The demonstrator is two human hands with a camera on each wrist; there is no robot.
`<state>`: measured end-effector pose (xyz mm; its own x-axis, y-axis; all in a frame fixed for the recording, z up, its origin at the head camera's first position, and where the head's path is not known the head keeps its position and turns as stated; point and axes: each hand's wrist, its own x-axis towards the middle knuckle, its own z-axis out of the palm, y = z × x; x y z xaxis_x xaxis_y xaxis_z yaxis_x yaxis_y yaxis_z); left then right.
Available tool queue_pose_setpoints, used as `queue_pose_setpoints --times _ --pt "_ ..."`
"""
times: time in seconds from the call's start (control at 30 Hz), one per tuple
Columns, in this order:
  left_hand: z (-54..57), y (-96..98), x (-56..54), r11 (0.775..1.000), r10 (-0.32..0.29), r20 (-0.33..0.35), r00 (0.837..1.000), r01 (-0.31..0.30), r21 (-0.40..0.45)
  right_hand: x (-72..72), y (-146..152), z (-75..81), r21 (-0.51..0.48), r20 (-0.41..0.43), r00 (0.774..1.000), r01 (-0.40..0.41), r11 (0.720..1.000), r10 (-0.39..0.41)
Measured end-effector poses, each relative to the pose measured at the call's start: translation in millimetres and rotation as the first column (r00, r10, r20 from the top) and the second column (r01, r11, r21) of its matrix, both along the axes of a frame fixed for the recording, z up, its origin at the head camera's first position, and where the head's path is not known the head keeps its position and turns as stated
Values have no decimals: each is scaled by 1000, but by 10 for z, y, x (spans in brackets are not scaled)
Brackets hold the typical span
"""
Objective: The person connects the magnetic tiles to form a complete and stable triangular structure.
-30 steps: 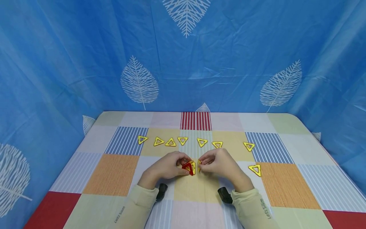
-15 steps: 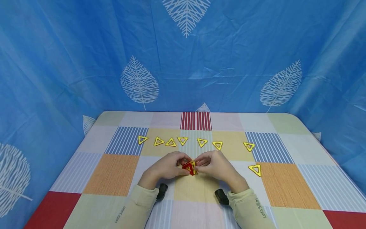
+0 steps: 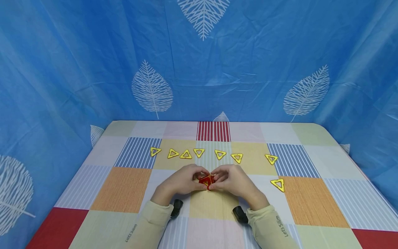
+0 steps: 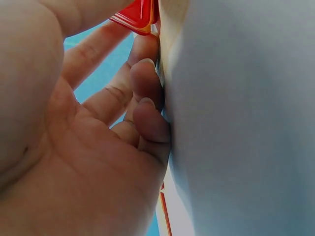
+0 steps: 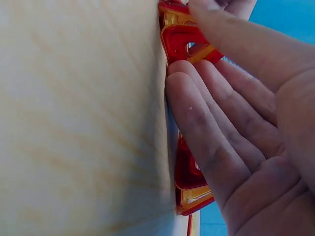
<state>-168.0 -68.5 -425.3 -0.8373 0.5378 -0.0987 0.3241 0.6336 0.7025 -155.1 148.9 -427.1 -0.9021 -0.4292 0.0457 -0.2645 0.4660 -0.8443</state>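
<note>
At the middle of the table, a small upright cluster of red and yellow triangular tiles (image 3: 204, 181) stands between both hands. My left hand (image 3: 185, 180) grips its left side, thumb in front and fingers behind. From the right, my right hand (image 3: 234, 180) pinches it the same way, thumb on the near face. In the left wrist view, only a red tile corner (image 4: 140, 17) shows past the fingers. A red tile with an open triangular centre (image 5: 178, 42) stands at the fingertips in the right wrist view. The hands hide much of the cluster.
Several yellow triangular tiles lie in a loose row behind the hands, from the left one (image 3: 155, 151) to the right one (image 3: 271, 159). Another yellow tile (image 3: 277, 185) lies to the right. A patchwork cloth (image 3: 118, 193) covers the table; a blue curtain (image 3: 248, 41) hangs behind.
My right hand has moved left, bringing a yellow-edged tile against the cluster, and its thumb now lies on the near face. The left hand has kept its hold and place.
</note>
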Motion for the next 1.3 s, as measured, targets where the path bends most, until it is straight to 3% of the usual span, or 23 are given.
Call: queue_pose_setpoints --times 0.33,0.67,1.03,1.17,1.3 --pt "-5 3 6 1000 -3 -30 1000 3 -3 -5 -20 -6 45 -60 998 -21 999 23" --pt "8 -14 1 1000 21 -28 999 -20 9 8 -62 17 158 -74 983 178 971 -168" --pt "46 -58 -4 999 41 -21 999 -40 13 3 -98 17 195 -75 976 217 957 -206" --pt "66 -126 -26 997 62 -24 998 -61 50 -2 -108 30 202 -81 975 219 954 -207" --pt "82 -227 -72 987 150 -43 988 -147 68 -6 -111 34 201 -89 973 225 954 -211"
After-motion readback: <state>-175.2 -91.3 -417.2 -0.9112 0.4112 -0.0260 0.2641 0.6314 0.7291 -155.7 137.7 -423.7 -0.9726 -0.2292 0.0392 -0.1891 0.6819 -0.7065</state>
